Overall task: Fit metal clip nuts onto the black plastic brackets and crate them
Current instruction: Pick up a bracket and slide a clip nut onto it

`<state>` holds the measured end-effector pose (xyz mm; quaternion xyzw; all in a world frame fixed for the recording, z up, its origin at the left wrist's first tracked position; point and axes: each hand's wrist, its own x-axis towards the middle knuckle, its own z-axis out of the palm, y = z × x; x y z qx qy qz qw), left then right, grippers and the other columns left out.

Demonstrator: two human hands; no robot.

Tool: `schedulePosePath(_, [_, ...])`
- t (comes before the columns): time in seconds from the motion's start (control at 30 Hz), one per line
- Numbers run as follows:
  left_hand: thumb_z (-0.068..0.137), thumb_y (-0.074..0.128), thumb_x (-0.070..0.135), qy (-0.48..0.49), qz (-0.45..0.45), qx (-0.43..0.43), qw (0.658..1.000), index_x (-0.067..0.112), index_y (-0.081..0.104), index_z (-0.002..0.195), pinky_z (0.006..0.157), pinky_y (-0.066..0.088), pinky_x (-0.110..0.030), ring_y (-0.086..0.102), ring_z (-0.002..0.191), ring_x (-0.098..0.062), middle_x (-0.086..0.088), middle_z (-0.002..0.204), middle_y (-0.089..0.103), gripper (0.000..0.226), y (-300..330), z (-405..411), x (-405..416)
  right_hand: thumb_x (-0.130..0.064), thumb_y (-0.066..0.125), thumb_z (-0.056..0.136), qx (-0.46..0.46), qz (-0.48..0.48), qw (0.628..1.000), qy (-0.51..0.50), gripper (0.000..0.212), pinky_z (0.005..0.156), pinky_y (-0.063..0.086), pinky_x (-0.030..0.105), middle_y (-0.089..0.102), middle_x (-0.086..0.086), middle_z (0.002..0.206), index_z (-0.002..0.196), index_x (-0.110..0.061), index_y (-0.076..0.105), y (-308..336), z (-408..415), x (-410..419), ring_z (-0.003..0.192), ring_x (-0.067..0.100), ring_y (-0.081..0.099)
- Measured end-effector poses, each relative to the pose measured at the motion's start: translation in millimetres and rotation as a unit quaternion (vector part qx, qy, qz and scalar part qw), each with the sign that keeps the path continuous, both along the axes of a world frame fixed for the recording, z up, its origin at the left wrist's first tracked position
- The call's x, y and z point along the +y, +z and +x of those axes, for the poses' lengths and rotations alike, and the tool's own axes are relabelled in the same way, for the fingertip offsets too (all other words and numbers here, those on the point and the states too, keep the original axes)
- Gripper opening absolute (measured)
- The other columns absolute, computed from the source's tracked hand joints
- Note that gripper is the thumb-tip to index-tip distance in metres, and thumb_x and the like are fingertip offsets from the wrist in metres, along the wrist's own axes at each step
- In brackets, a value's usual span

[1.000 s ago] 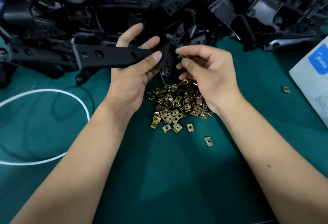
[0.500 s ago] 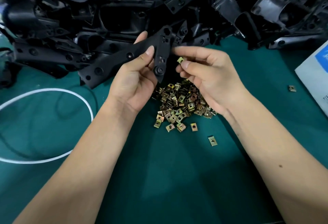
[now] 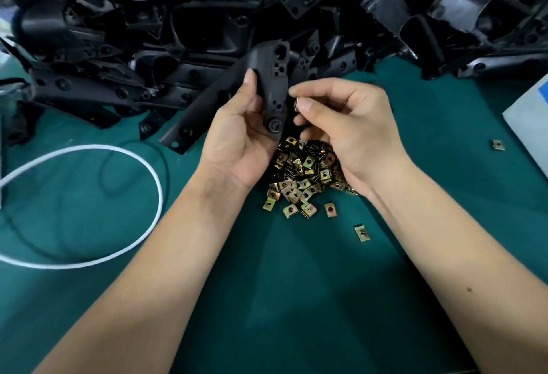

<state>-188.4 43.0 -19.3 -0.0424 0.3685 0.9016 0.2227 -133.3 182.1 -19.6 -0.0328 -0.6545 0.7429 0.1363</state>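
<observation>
Nearest on the green tabletop, a pile of clip nuts is lying below both hands, with strays scattered toward 5 o'clock. Above it, the right hand is pinching one clip nut between thumb and forefinger, just beside the bracket, which lies at its 9 o'clock. The left hand is gripping that bracket, thumb curled over its face; the flange facing the nut is running from 12 to 6 o'clock, its arm trailing toward 8. The nut is mostly hidden by the fingertips, so its open side is hard to make out. Farthest, a heap of brackets is filling the 12 o'clock side. No crate is in view.
</observation>
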Motion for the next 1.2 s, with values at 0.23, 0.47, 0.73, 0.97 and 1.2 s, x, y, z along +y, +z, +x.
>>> schedulePosePath(0.23, [0.11, 0.046, 0.032, -0.011, -0.017, 0.017, 1.0, 0.007, 0.081, 0.067, 0.075, 0.062, -0.027, 0.074, 0.071, -0.014, -0.005, 0.073, 0.075, 0.061, -3, 1, 2, 0.008, 0.072, 0.088, 0.016, 0.081, 0.997, -0.012, 0.022, 0.081, 0.059, 0.028, 0.077, 0.006, 0.092, 0.106, -0.004, 0.075, -4, -1, -5, 0.085, 0.017, 0.074])
schedulePosePath(0.47, [0.109, 0.044, 0.039, -0.024, -0.042, 0.036, 0.998, 0.009, 0.079, 0.068, 0.066, 0.057, -0.028, 0.064, 0.062, -0.016, -0.006, 0.07, 0.071, 0.062, -3, 3, 5, 0.003, 0.079, 0.085, -0.014, -0.004, 1.0, -0.026, 0.019, 0.068, 0.056, 0.024, 0.079, 0.01, 0.086, 0.102, -0.002, 0.072, -1, 1, -9, 0.074, 0.021, 0.074])
schedulePosePath(0.73, [0.109, 0.044, 0.042, -0.014, -0.021, 0.017, 1.0, 0.014, 0.082, 0.071, 0.052, 0.051, -0.021, 0.069, 0.064, -0.011, -0.002, 0.076, 0.074, 0.061, -3, 5, 7, 0.009, 0.075, 0.086, -0.025, -0.081, 0.996, -0.017, 0.016, 0.071, 0.059, 0.027, 0.077, 0.016, 0.085, 0.101, 0.003, 0.07, 2, 4, -14, 0.071, 0.022, 0.073])
schedulePosePath(0.97, [0.11, 0.042, 0.043, -0.02, -0.022, 0.019, 0.999, 0.016, 0.082, 0.069, 0.054, 0.051, -0.019, 0.069, 0.064, -0.009, 0.001, 0.074, 0.073, 0.063, -4, 5, 8, 0.008, 0.076, 0.085, -0.026, -0.095, 0.995, -0.017, 0.015, 0.072, 0.06, 0.031, 0.076, 0.014, 0.084, 0.095, -0.002, 0.07, 3, 4, -15, 0.07, 0.024, 0.072])
schedulePosePath(1.2, [0.108, 0.049, 0.04, 0.026, -0.058, 0.017, 0.998, -0.002, 0.068, 0.109, 0.089, 0.061, -0.038, 0.072, 0.108, -0.036, -0.027, 0.115, 0.071, 0.046, 0, 10, 11, 0.003, 0.08, 0.083, -0.031, -0.091, 0.995, -0.016, 0.016, 0.07, 0.059, 0.03, 0.076, 0.006, 0.077, 0.093, -0.006, 0.071, 4, 6, -15, 0.074, 0.022, 0.074])
